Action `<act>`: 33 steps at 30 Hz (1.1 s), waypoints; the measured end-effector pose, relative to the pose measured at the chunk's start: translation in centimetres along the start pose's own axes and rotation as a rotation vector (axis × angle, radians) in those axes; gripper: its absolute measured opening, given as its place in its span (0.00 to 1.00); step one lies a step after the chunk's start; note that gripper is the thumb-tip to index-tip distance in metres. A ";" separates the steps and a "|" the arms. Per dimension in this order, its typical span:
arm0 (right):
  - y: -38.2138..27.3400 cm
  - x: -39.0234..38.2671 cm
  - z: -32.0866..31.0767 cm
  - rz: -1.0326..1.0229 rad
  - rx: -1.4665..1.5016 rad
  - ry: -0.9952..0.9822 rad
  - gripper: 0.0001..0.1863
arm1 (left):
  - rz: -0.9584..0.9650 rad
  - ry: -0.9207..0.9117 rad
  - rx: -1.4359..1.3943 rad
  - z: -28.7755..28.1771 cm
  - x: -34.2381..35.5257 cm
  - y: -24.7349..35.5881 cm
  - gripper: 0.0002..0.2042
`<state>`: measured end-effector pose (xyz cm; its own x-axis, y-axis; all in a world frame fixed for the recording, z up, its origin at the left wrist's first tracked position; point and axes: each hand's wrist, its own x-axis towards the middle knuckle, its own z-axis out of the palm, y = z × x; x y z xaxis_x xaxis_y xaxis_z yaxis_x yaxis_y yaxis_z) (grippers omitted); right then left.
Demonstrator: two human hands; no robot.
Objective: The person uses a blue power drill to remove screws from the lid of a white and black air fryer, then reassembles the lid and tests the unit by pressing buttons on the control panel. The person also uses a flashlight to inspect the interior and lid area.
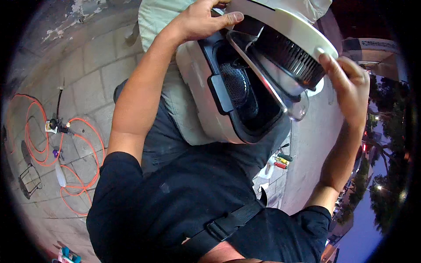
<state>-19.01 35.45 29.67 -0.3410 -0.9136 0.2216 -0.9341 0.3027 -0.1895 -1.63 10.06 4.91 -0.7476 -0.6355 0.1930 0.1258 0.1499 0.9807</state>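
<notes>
A white appliance housing (193, 87) with a black opening and a mesh screen (237, 83) inside is held up in front of me. A round white cover (289, 26) with a black pleated filter (287, 55) beneath it tilts out of the opening, above a clear plastic piece (298, 107). My left hand (199, 19) grips the top of the housing, thumb laid along the black rim. My right hand (348, 81) holds the right edge of the round cover with its fingertips. My black shirt (184, 197) fills the lower middle.
An orange hose (44, 149) lies coiled on the grey paving at left, with a white bottle (60, 175) and small fittings (55, 125). Red and yellow tools (280, 163) lie below the housing. Pale green cloth (158, 17) hangs behind. Trees and dusk sky are at right.
</notes>
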 end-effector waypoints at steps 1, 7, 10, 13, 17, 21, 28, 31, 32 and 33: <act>0.2 1.5 -0.7 -0.020 -0.040 -0.022 0.28 | 0.070 0.066 0.071 -0.1 -0.1 0.0 0.43; 1.2 10.1 -3.5 -0.149 -0.202 -0.169 0.33 | 0.315 0.312 0.265 0.4 -0.2 -0.2 0.19; -0.9 12.8 -3.1 -0.123 -0.124 -0.217 0.30 | 0.367 0.321 0.180 0.2 -0.4 0.2 0.13; -4.1 15.7 -2.7 -0.216 -0.226 -0.270 0.33 | 0.407 0.265 0.091 -0.3 -0.6 0.7 0.12; -6.8 16.1 -3.9 -0.056 -0.187 -0.290 0.27 | 0.432 0.206 0.055 0.4 -0.9 1.1 0.16; -7.7 17.2 -3.9 0.022 -0.236 -0.222 0.26 | 0.515 0.151 -0.027 0.3 -1.1 1.5 0.18; -6.9 20.4 -3.3 -0.142 -0.186 -0.364 0.22 | 0.473 0.175 0.162 1.1 -1.0 1.6 0.21; -7.3 21.7 -3.0 -0.458 -0.274 -0.321 0.22 | 0.378 0.220 0.128 1.4 -0.5 1.9 0.20; -7.1 22.8 -2.6 -0.683 -0.365 -0.325 0.24 | 0.450 0.222 0.229 1.4 -0.5 1.9 0.12; -7.4 22.8 -3.1 -0.220 -0.237 -0.405 0.25 | 0.425 0.222 0.227 1.4 -0.4 2.0 0.11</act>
<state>-20.22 13.21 39.12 -0.1090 -0.9802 -0.1655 -0.9935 0.1017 0.0521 -2.00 11.62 6.76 -0.5022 -0.6241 0.5986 0.2250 0.5741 0.7873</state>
